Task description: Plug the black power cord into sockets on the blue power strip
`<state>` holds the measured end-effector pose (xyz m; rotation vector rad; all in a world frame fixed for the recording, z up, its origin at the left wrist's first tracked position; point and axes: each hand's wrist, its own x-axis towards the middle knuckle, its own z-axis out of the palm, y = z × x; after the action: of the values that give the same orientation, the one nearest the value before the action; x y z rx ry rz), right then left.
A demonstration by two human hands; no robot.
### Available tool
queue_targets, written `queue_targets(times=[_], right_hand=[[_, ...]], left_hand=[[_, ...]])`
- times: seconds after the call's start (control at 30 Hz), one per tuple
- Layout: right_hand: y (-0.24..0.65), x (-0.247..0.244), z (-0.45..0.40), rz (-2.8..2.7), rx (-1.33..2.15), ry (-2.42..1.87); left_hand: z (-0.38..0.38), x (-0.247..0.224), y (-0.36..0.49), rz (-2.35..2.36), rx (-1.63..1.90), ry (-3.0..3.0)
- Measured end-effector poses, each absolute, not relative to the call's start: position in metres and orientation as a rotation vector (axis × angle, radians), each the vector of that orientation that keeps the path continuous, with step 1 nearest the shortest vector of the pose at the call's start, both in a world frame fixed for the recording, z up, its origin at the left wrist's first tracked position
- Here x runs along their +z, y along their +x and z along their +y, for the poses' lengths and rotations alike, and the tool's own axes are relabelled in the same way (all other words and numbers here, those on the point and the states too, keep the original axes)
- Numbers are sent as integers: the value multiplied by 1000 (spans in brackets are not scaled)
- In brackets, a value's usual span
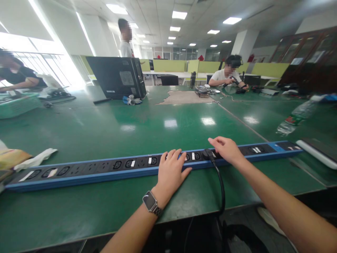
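Note:
A long blue power strip [147, 171] with black sockets, some bearing small white labels, lies across the green table [126, 140]. My left hand [172, 167] rests on its middle, fingers spread flat over the sockets, a watch [152, 202] on the wrist. A black plug [207, 154] sits in a socket right of that hand, its black cord [222, 186] running down over the table edge. Just right of the plug, above the strip, my right hand [228, 149] is closed with its fingers bent together. Anything between those fingertips is hidden or too small to make out.
A black computer case [118, 79] stands at the back left, gloves [131, 100] beside it. A plastic bottle [297, 117] lies at the right, near a dark, white-edged object [319, 151]. A green basket [18, 105] is far left. Other people are around the table.

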<state>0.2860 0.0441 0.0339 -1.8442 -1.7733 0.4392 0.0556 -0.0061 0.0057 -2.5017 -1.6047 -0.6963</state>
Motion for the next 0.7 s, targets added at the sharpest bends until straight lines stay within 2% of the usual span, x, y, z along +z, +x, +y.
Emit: queue_targets(times=[0.13, 0.3, 0.4, 0.57, 0.7], right_hand=[[271, 57, 25, -2082, 326, -1866], [291, 122, 11, -1682, 144, -1731], [323, 144, 12, -1696, 123, -1755], [372, 109, 29, -2050, 291, -1943], [411, 75, 39, -2076, 217, -2078]], left_hand=[[-9, 2, 54, -1596, -702, -2475], [-8, 1, 56, -1593, -719, -2478], [-8, 1, 55, -1579, -734, -2483], [-7, 0, 54, -1582, -758, -2474], [-8, 0, 55, -1570, -762, -2483]])
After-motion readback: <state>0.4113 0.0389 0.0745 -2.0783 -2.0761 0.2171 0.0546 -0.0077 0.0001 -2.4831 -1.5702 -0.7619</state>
